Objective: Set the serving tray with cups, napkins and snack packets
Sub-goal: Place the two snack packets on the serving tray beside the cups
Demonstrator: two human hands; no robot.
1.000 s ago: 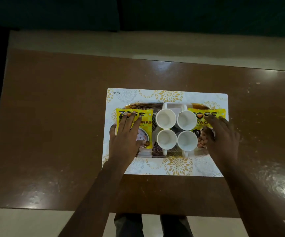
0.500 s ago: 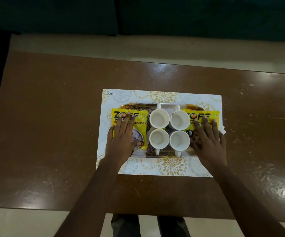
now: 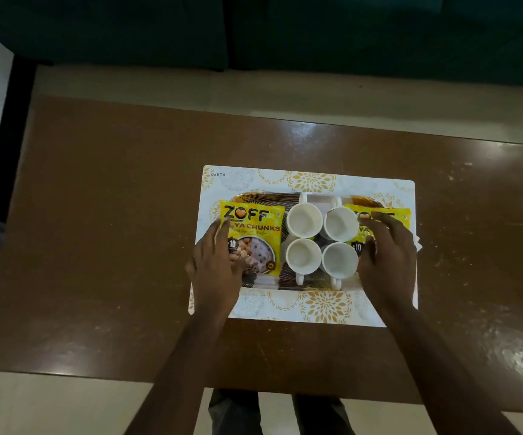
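Found fingers (image 3: 221, 229) of left hand (image 3: 219, 271) straight and close together, holding nothing, laid flat along left edge of left snack packet (image 3: 254, 237), wrist over near edge of placemat (image 3: 316, 304). Found right hand (image 3: 385, 262) with fingers spread wide and lightly bent, pressing on right snack packet (image 3: 403, 216), thumb beside a "10" mark. Read "ZOFF", "YA CHUNKS" and "10" on left packet; made out only "YA" and "10" on right. Noted four white cups (image 3: 304, 219) upright, two by two, between packets, all on serving tray (image 3: 263, 196), on placemat, on brown counter (image 3: 112, 246). Read "KUBER", inverted, at placemat's far left corner.
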